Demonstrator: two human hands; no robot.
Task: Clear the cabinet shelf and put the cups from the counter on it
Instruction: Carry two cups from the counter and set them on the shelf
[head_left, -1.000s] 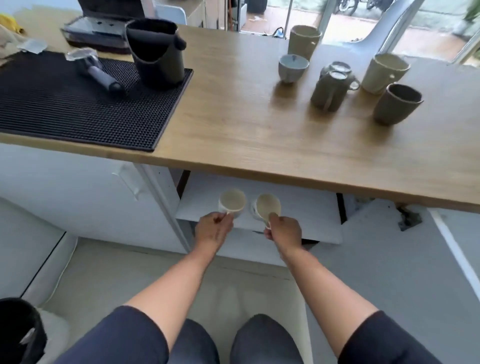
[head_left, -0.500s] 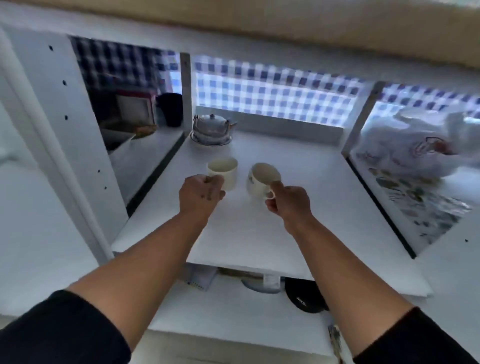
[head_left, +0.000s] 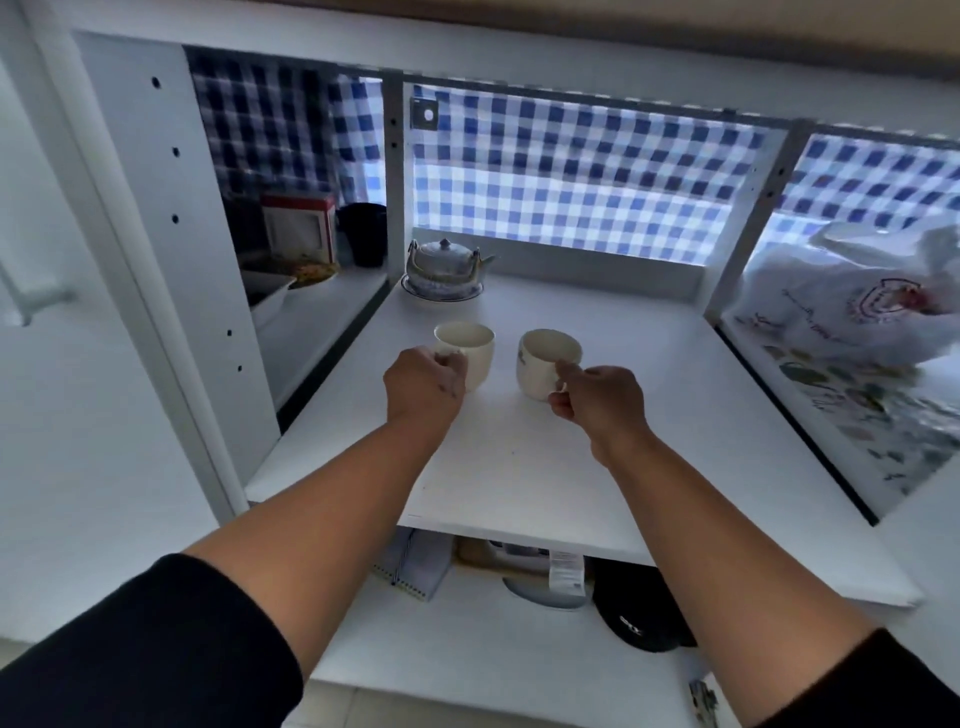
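Note:
Two cream cups are over the white cabinet shelf (head_left: 649, 415), side by side near its middle. My left hand (head_left: 423, 387) grips the handle of the left cup (head_left: 470, 345), which stands upright. My right hand (head_left: 597, 397) pinches the handle of the right cup (head_left: 545, 358), which tilts toward me. Whether either cup rests on the shelf or hovers just above it I cannot tell. A small lidded teapot (head_left: 444, 265) on a saucer stands at the shelf's back left corner.
A blue-and-white checked cloth (head_left: 571, 171) hangs behind the shelf. The left compartment holds a red box (head_left: 298, 226), a black cup (head_left: 366, 234) and dishes. A white plastic bag (head_left: 841, 306) fills the right compartment. Below lie a notebook (head_left: 421, 564) and a black cap (head_left: 639, 608).
My view has dropped from the counter top to the inside of the cabinet. Both hands have carried the two cream cups farther in over the shelf, toward its middle.

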